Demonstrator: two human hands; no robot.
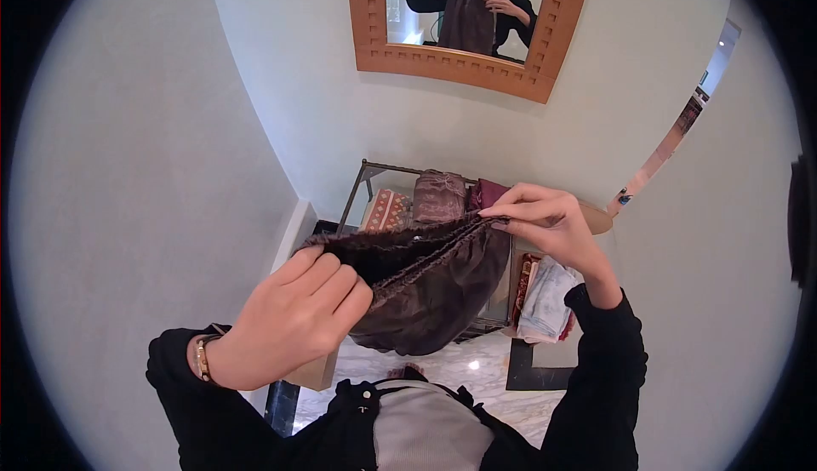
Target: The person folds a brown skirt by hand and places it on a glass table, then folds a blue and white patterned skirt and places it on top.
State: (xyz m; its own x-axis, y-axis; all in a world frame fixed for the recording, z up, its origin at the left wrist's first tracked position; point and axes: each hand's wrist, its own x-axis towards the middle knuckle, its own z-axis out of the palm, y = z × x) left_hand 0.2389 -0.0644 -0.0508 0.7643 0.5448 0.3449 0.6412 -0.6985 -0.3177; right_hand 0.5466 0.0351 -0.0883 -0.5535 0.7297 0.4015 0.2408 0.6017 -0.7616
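Note:
A dark brown satin cloth bag (430,305) hangs in front of me, its ruffled opening stretched between my two hands. The mouth gapes a little, and its inside looks dark. My left hand (302,314) is closed around the rim at the left end, with the fingers curled over it. At the right end, my right hand (549,220) pinches the rim between thumb and fingertips. The lower part of the bag sags above the marble floor and hides part of the glass table behind it.
Behind the bag, a metal-framed glass table (351,199) holds a folded brown satin bundle (440,196), a maroon cloth (488,193) and an orange patterned cloth (390,211). Folded cloths (547,301) are stacked at the right. A wood-framed mirror (451,64) hangs on the wall, reflecting a person.

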